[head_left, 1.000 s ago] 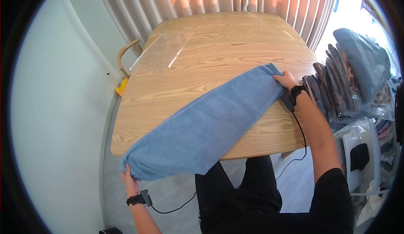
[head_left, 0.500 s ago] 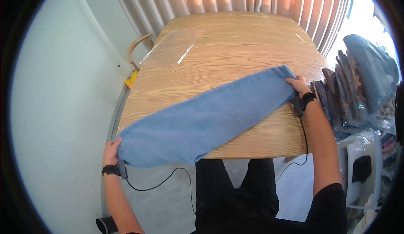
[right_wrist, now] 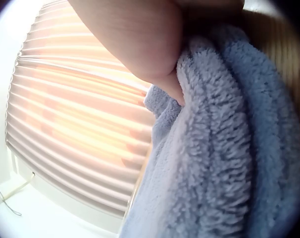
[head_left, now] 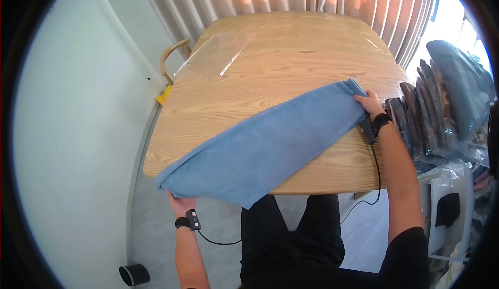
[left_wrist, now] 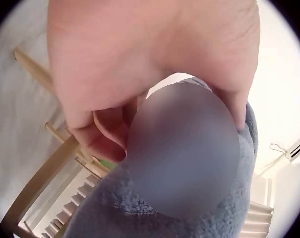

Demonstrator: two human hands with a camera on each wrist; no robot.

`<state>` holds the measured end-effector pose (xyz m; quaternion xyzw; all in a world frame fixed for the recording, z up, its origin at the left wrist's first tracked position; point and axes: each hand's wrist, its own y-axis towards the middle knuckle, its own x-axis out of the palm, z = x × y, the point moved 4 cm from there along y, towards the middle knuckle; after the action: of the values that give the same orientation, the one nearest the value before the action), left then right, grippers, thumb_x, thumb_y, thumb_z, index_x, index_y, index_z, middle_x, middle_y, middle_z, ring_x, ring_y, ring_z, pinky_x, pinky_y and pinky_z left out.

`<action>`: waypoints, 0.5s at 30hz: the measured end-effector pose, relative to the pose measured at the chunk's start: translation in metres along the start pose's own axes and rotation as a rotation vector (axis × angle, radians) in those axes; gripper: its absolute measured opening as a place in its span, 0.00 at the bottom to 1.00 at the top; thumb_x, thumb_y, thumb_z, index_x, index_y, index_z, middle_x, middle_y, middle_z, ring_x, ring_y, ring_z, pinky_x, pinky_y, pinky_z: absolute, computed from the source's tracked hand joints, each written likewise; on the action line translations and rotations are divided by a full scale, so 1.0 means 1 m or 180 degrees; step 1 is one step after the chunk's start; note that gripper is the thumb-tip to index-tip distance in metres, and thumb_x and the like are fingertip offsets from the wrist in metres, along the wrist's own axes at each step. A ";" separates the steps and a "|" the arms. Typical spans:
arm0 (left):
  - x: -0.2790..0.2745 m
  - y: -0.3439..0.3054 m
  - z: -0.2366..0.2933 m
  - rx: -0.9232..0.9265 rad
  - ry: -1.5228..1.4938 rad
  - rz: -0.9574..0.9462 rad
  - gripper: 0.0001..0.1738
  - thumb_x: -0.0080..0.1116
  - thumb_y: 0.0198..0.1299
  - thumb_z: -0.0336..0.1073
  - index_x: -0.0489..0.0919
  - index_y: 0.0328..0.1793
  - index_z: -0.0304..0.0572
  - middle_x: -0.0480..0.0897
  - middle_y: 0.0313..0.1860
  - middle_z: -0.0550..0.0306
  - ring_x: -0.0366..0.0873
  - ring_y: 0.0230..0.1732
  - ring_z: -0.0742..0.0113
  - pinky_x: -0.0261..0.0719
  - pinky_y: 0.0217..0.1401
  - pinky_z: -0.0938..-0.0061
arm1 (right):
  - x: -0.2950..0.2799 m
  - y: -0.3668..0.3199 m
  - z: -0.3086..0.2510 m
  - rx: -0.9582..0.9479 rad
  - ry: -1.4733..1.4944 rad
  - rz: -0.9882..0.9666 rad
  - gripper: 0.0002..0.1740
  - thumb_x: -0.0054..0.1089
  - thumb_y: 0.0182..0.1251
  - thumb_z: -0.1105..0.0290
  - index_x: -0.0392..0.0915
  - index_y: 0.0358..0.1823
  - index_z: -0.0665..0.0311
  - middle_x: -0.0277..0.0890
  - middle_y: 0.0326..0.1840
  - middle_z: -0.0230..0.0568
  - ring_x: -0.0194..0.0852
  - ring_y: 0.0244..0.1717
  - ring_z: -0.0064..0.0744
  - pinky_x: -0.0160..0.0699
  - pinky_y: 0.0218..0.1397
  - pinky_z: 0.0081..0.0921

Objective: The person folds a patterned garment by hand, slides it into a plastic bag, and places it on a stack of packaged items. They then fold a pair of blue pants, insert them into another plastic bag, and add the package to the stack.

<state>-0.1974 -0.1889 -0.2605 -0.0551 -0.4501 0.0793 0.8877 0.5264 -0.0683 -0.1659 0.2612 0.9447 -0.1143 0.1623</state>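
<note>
A folded blue fleece cloth stretches diagonally over the table's near edge, its lower left part hanging past the edge. My left hand grips its lower left end from below; in the left wrist view, the thumb and curled fingers of that hand pinch the grey-blue fabric. At the upper right end my right hand holds the cloth, thumb on top. Thick plush layers lie beside the right hand in the right wrist view, where its fingertips are mostly hidden.
On the wooden table, a clear plastic bag lies at the back left. Bagged textiles are stacked at the right. A wooden chair stands left, a black bin on the floor, and black cables run from both wrists.
The left hand first went up and left, then came back down and right with its end of the cloth. The right hand shifted slightly right in view, still holding its end.
</note>
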 end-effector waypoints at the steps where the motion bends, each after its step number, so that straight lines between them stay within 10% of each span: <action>1: 0.011 0.002 0.003 0.0211 0.0079 -0.0200 0.45 0.43 0.66 0.70 0.57 0.79 0.47 0.60 0.78 0.55 0.56 0.77 0.51 0.56 0.76 0.50 | 0.000 0.000 -0.001 -0.0010 0.0021 0.0024 0.25 0.71 0.57 0.68 0.74 0.53 0.71 0.80 0.41 0.44 0.80 0.39 0.33 0.80 0.43 0.29; 15: -0.024 -0.024 0.030 0.0503 0.0529 0.0762 0.43 0.46 0.65 0.66 0.62 0.77 0.46 0.66 0.75 0.53 0.64 0.73 0.50 0.64 0.73 0.55 | -0.001 0.000 0.001 -0.0172 -0.0227 0.0136 0.25 0.73 0.55 0.64 0.76 0.51 0.69 0.81 0.39 0.39 0.79 0.38 0.29 0.78 0.42 0.26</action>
<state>-0.2339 -0.2166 -0.2575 -0.0447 -0.3578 0.2149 0.9076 0.5275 -0.0686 -0.1670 0.2725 0.9352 -0.0945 0.2053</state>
